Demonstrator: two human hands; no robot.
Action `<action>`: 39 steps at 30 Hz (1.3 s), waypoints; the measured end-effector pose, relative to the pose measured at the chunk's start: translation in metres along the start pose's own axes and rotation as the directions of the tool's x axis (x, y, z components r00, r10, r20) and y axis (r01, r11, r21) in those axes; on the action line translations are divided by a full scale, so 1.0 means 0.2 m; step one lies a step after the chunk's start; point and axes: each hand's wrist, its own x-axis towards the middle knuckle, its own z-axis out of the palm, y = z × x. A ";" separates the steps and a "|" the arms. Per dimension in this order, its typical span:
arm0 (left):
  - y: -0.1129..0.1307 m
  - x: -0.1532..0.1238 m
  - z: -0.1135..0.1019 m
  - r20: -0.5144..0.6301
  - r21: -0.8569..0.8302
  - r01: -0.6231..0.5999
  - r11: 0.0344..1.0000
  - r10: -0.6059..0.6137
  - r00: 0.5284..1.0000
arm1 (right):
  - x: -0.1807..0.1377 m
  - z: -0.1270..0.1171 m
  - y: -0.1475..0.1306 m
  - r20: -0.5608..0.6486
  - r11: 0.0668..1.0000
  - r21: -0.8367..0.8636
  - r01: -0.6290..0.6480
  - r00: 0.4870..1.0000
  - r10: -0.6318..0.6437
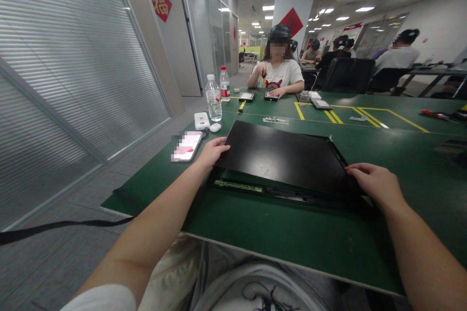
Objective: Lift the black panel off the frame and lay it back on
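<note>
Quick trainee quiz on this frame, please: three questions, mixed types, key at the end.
1. True or false: the left hand touches an edge of the black panel.
2. Fill in: near the white-capped bottle stands another bottle with a ____ cap.
3. What colour is the circuit strip on the panel's near side? (a) red (b) green (c) white

Key: 1 true; 2 red; 3 b

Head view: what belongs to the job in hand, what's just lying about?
Job:
black panel, left hand on its left edge, right hand by its right
black frame beneath
green circuit strip

Apparently lying about:
phone
white box-shaped device
white-capped bottle
red-capped bottle
</note>
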 end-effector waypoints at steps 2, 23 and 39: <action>-0.01 0.00 -0.01 -0.021 0.036 0.000 0.999 0.001 1.000 | 0.00 -0.01 0.00 0.009 1.000 0.000 -0.005 1.000 0.005; -0.07 0.05 -0.04 0.013 0.528 -0.223 0.819 0.255 0.967 | -0.04 -0.04 -0.06 0.035 0.998 0.043 -0.055 0.998 0.053; -0.06 0.06 -0.05 0.031 0.596 -0.206 0.776 0.234 0.972 | -0.02 -0.01 -0.02 0.017 0.998 0.059 -0.036 0.999 0.035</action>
